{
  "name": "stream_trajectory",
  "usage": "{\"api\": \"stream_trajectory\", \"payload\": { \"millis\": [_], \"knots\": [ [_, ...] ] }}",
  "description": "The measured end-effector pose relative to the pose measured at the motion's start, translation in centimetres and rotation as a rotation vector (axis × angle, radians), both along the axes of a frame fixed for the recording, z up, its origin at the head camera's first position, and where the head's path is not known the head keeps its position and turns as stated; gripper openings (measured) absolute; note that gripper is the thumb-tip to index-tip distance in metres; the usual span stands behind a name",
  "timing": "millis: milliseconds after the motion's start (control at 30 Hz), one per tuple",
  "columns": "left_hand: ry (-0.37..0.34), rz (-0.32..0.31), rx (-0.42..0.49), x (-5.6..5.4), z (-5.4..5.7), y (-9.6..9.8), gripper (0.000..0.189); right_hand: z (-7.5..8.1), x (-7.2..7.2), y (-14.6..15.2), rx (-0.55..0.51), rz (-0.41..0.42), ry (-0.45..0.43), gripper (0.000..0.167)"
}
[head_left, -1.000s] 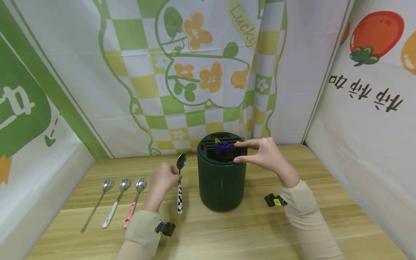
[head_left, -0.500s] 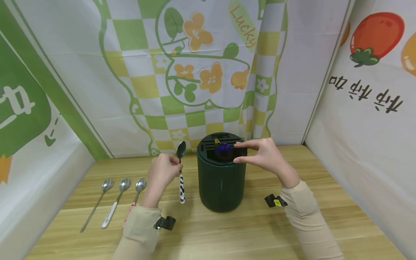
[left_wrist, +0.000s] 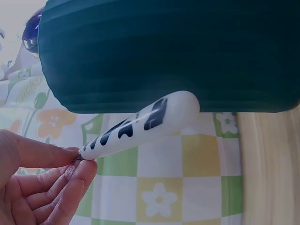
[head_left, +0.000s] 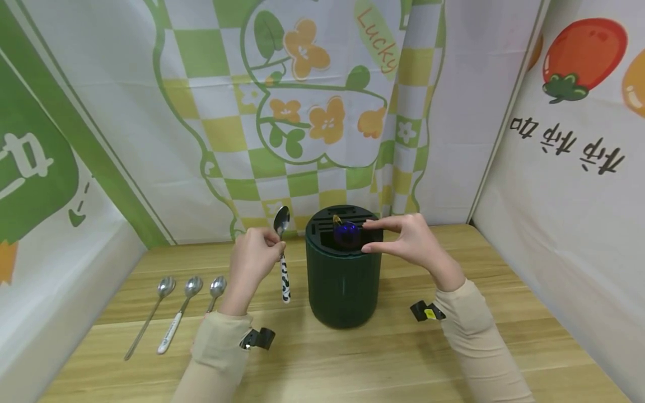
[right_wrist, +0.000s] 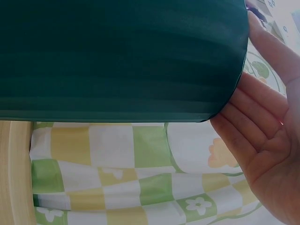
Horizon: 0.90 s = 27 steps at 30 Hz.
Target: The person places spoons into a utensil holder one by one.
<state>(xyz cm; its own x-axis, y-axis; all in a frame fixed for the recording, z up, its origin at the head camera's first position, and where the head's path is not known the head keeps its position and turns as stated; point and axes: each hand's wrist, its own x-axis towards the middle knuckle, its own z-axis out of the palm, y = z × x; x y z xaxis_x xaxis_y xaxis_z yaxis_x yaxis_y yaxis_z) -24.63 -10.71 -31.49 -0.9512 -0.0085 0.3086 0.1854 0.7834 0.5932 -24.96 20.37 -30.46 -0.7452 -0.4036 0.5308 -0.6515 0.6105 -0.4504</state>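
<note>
My left hand (head_left: 254,254) pinches a spoon (head_left: 285,280) by its metal neck, between thumb and fingertips. The spoon stands nearly upright above the table, bowl up, its white handle patterned with black patches. Just right of it stands a dark green ribbed utensil holder (head_left: 344,291) with a black slotted top. From that top shows a shiny blue-purple rounded thing (head_left: 346,232), with a small gold-coloured piece (head_left: 336,220) beside it. My right hand (head_left: 410,240) rests at the holder's right rim, thumb and fingers extended and spread; in the right wrist view some fingertips pass behind the holder.
Three more spoons lie side by side on the wooden table at the left: a plain metal one (head_left: 151,319), one with a white handle (head_left: 171,333), and one (head_left: 216,288) partly covered by my left sleeve. A patterned cloth (head_left: 302,190) hangs right behind the holder.
My left hand has lifted the spoon higher and brought it slightly right, towards the holder. The left sleeve now covers more of the nearest lying spoon. My right hand stays in place.
</note>
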Motion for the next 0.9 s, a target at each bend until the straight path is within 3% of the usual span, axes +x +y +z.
{"api": "stream_trajectory", "payload": {
  "millis": [267, 400, 533, 900],
  "knots": [
    [0.092, -0.004, -0.013, 0.2, 1.3, 0.4, 0.014, 0.1, 0.1, -0.1, -0.004, 0.002, -0.011, 0.043],
    [0.104, -0.017, -0.006, 0.3, 1.8, 0.5, 0.014, 0.1, 0.0, -0.1, -0.005, 0.0, -0.014, 0.043],
    [0.104, -0.023, 0.02, 0.4, 2.2, 0.8, 0.013, 0.1, 0.0, 0.0, -0.006, 0.001, -0.015, 0.043],
    [0.186, -0.054, 0.105, 0.8, 3.6, 1.1, 0.012, 0.0, 0.0, 0.0, 0.004, -0.003, -0.014, 0.043]
  ]
}}
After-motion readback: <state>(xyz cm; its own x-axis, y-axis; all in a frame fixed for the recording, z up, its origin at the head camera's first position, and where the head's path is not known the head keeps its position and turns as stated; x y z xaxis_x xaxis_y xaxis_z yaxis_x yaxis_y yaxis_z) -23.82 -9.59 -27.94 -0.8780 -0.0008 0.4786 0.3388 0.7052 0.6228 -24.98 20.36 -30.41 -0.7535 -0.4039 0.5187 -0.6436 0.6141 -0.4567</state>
